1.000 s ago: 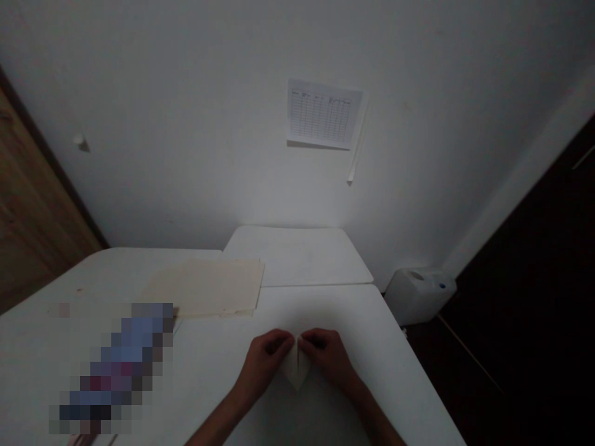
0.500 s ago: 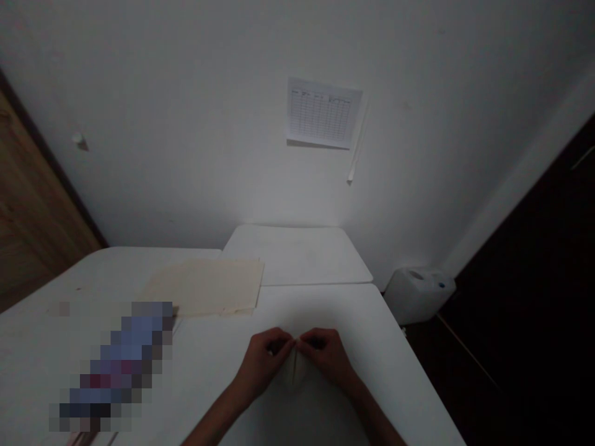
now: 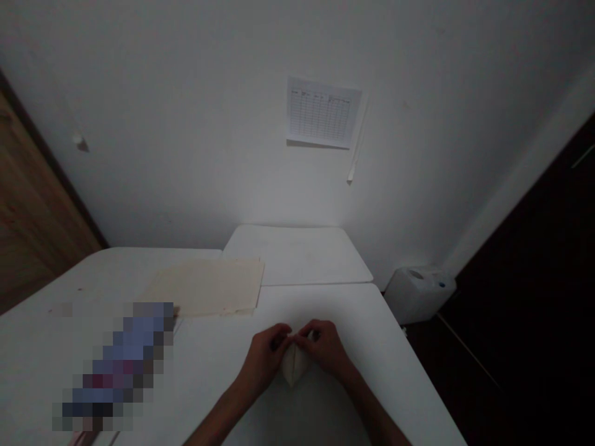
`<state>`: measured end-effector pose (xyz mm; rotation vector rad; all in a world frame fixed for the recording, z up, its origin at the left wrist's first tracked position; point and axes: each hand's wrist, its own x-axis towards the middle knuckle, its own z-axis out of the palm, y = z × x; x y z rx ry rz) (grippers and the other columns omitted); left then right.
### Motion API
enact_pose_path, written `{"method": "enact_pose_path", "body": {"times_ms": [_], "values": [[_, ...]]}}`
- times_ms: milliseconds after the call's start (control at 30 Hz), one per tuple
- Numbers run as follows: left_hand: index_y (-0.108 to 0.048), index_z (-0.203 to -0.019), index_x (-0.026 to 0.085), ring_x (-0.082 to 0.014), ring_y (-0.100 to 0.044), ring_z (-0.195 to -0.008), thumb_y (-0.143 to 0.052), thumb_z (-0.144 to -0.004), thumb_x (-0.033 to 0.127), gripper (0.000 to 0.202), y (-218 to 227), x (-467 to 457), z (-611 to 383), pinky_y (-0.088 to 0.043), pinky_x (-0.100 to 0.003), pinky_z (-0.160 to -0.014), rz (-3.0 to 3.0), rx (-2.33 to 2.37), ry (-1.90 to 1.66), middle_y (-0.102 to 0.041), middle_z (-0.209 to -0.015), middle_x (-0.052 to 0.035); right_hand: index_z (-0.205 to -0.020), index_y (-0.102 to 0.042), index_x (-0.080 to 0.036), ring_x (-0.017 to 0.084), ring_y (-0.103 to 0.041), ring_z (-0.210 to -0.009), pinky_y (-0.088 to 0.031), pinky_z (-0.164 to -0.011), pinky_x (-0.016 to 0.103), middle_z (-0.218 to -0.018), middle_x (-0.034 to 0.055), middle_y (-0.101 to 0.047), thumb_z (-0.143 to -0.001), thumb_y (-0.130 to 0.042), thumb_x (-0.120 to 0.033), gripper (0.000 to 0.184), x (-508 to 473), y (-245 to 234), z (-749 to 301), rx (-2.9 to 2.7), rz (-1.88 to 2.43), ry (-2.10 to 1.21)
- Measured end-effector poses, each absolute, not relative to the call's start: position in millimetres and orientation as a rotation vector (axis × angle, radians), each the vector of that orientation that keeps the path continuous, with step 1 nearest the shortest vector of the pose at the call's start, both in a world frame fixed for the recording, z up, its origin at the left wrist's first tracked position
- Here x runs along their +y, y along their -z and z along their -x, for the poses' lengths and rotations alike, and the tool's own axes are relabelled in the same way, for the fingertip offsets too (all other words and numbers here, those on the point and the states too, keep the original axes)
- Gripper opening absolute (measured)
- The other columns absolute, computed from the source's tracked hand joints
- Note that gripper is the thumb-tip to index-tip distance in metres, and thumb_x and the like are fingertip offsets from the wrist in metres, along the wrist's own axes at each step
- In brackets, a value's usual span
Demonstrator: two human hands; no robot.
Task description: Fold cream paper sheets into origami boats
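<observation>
**While both hands pinched one small fold, little held it true**

As I looked down, my left hand (image 3: 267, 359) and right hand (image 3: 325, 348) were both closed in a pinch on the upper edge of the folded paper (image 3: 292, 368). Their fingertips met over its middle line. The piece sat low in the middle of the frame, its point toward me, on or just above the white worktop (image 3: 209, 396); I could not tell which in the dim light.

I judged the main risk to be the two halves sliding out of line. If one hand pulled harder than the other, the crease could set crooked. A pinch that tight on so small a piece might also tear or crumple the edge. The poor light made the edges hard to match, and the smooth worktop gave the paper nothing to catch on.

Counted, I had two hands, both on one folded paper. One stack of cream sheets (image 3: 207, 286) lay left of centre, well apart from my hands; I could not count its leaves. One blurred patch (image 3: 116, 359) covered something at lower left. One second, smaller table (image 3: 297, 254) stood behind against the wall. One printed sheet (image 3: 320, 113) hung at upper centre, and one white container (image 3: 418, 291) stood on the floor at right.
</observation>
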<state>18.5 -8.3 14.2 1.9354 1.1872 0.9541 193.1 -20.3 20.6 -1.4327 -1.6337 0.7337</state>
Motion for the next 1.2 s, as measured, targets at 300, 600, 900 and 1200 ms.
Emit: {"method": "enact_pose_path", "body": {"times_ms": [300, 600, 900, 1200], "values": [[-0.064, -0.094, 0.018, -0.0206, -0.06, -0.09, -0.049, -0.085, 0.017, 0.017, -2, -26, -14, -0.051, -0.032, -0.078, -2.388, 1.05, -1.081, -0.062, -0.098, -0.0094, -0.076, -0.075, -0.025, 0.017, -0.067, -0.072, -0.046, -0.069, 0.025, -0.076, -0.0002, -0.073, -0.076, -0.067, -0.034, 0.011, -17, -17, -188, -1.791, 1.689, -0.534], [-0.062, -0.093, 0.019, -0.0216, -0.057, -0.097, -0.047, -0.088, 0.012, 0.018, -6, -31, -11, -0.051, -0.035, -0.085, -2.566, 0.956, -0.808, -0.064, -0.105, -0.0078, -0.086, -0.072, -0.023, 0.014, -0.065, -0.079, -0.044, -0.076, 0.023, -0.085, 0.001, -0.072, -0.084, -0.06, -0.026, 0.013, -24, -18, -195, -1.941, 1.5, -0.44], [-0.057, -0.117, 0.02, -0.0262, -0.052, -0.113, -0.052, -0.085, 0.013, 0.033, -9, -26, -8, -0.048, -0.046, -0.096, -2.63, 0.96, -0.7, -0.056, -0.131, -0.0089, -0.089, -0.066, -0.022, 0.014, -0.063, -0.07, -0.044, -0.07, 0.022, -0.08, 0.0004, -0.07, -0.087, -0.058, -0.024, 0.008, -38, -8, -208, -2.008, 1.481, -0.416], [-0.061, -0.109, 0.017, -0.0262, -0.053, -0.109, -0.049, -0.089, 0.014, 0.024, -15, -27, -9, -0.049, -0.045, -0.094, -2.719, 0.938, -0.603, -0.059, -0.126, -0.0107, -0.1, -0.062, -0.022, 0.015, -0.067, -0.075, -0.042, -0.069, 0.021, -0.083, 0.0031, -0.072, -0.096, -0.045, -0.024, 0.018, -36, -2, -207, -2.227, 1.43, -0.244]]}}
